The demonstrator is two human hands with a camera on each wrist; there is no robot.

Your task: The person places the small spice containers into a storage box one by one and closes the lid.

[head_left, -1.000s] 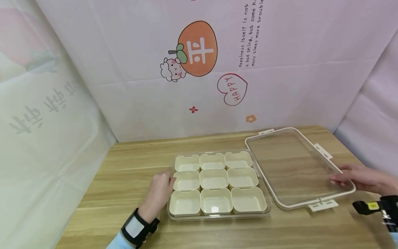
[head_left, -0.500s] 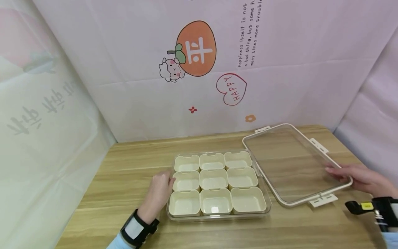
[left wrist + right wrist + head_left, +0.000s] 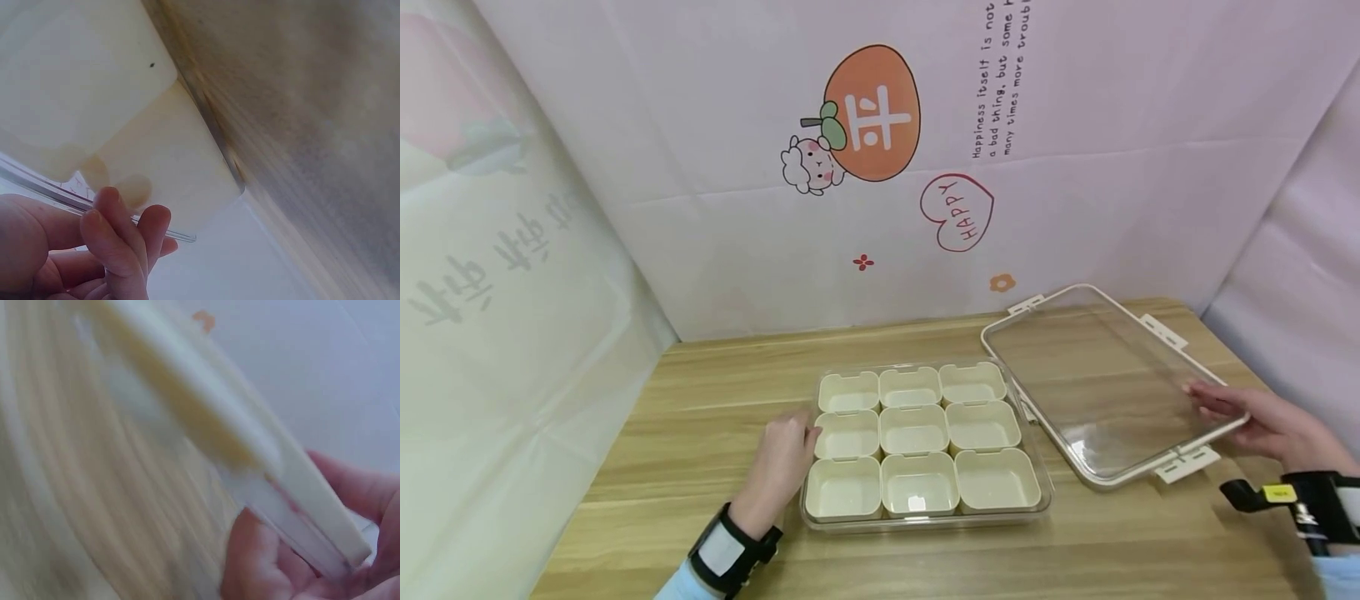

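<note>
A clear plastic box (image 3: 928,523) stands on the table, filled with several small cream containers (image 3: 914,431), all with nothing inside. My left hand (image 3: 778,462) holds its left rim, the fingers and thumb around the clear edge in the left wrist view. To the right, a clear lid (image 3: 1097,375) with a white frame and white clips (image 3: 1187,464) is tilted, its left side beside the box's right side. My right hand (image 3: 1266,425) grips the lid near its front right corner. In the right wrist view the lid's edge (image 3: 312,500) passes between thumb and fingers.
The wooden table (image 3: 715,392) ends at a printed cloth backdrop (image 3: 737,250) behind, with more cloth hanging at both sides. A black wrist strap with a dark camera piece (image 3: 1243,497) sits at the right wrist, above the tabletop.
The lid has shifted slightly left and toward the back, its far edge rising, with my right hand moving left along with it. My left hand and the box stay in place.
</note>
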